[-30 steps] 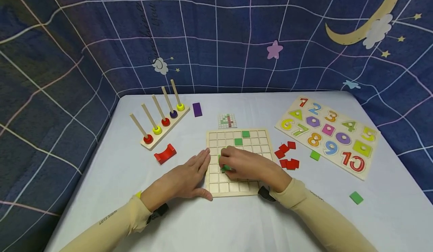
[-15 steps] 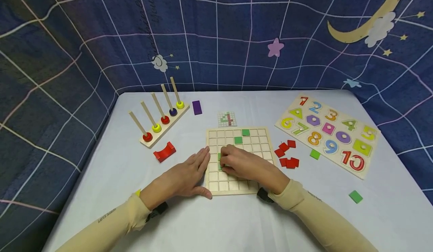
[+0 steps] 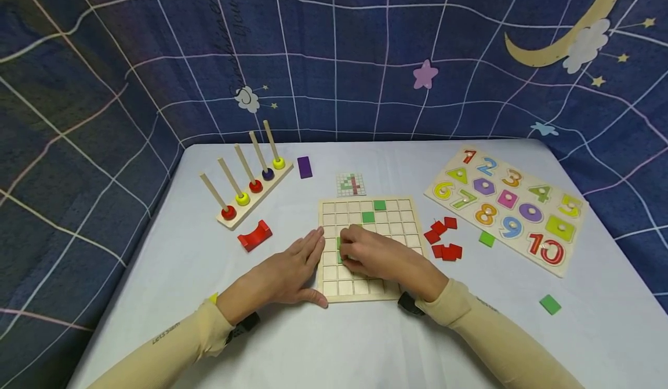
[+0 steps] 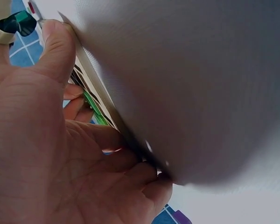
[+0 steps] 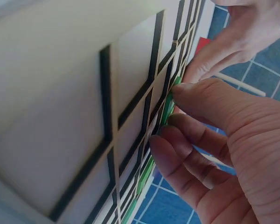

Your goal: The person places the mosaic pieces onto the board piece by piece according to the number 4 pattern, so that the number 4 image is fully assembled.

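Note:
A pale wooden grid board (image 3: 330, 294) lies on the table in front of me. My left hand (image 3: 292, 270) rests along its left edge with fingers stretched out and thumb spread near the lower corner. Above the left part of the grid, my right hand (image 3: 378, 253) has its fingers curled, thumb and fingertips pinching a green square tile (image 5: 168, 107) at the board's surface. Most of that tile is hidden by the hand in the head view. Farther up the grid, green tiles (image 3: 368, 217) sit in cells, one of them near the top (image 3: 380, 205).
Behind the board lies a small pattern card (image 3: 351, 185). Several red tiles (image 3: 449, 252) and two loose green tiles (image 3: 550, 304) are to the right, near a number puzzle (image 3: 464, 215). At left are a peg stand (image 3: 242, 212), a red arch block (image 3: 255, 236) and a purple block (image 3: 305, 167).
The green tile that showed below my right fingertips is now mostly covered by them, at the left part of the grid. My right hand shifted slightly; the left stayed put.

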### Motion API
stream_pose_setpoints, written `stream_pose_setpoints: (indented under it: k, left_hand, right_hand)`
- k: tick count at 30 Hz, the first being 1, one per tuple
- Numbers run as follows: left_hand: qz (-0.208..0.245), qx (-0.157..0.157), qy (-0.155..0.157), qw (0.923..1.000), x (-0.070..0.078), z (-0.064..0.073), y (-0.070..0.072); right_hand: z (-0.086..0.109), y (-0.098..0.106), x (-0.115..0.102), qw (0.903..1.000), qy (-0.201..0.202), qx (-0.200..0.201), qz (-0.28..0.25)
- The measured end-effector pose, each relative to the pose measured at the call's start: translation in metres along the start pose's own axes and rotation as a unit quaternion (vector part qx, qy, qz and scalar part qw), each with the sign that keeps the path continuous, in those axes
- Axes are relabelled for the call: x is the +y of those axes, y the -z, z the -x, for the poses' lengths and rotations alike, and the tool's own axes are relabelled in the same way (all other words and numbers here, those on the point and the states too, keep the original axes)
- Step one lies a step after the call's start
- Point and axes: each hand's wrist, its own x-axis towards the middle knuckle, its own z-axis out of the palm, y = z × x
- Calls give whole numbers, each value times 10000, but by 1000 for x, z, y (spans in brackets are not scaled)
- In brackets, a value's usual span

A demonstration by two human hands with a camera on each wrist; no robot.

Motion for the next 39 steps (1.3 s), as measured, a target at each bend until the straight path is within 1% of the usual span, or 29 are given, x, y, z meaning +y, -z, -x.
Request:
stream_pose_setpoints:
  k: [6,10,18,21,25,33,35,39]
  left_hand:
    - [-2,-54,25,10000,0,0,1]
    - [38,-36,25,10000,1,-1,1]
    - [99,-92,160,9998,2,-1,2]
    - [95,-90,175,9998,2,-1,2]
    - [80,-111,180,9997,2,-1,2]
    - [47,-162,187,9997,4,0,2]
    - [9,-156,168,9997,3,0,2]
    - [-93,-157,154,9997,3,0,2]
  right_hand:
    - [5,0,2,9999,44,80,55]
    - [11,8,6,9999,-16,122,32]
    - [32,34,26,9994,-236,135,-231]
    - [38,37,33,9995,-215,143,-180]
    - [48,37,40,9995,-229,188,-100]
    - [77,40,45,9972,-692,147,-255]
    - [87,43,47,9954,-883,241,-293]
    - [106,53,53,9905,-1279,464,-201]
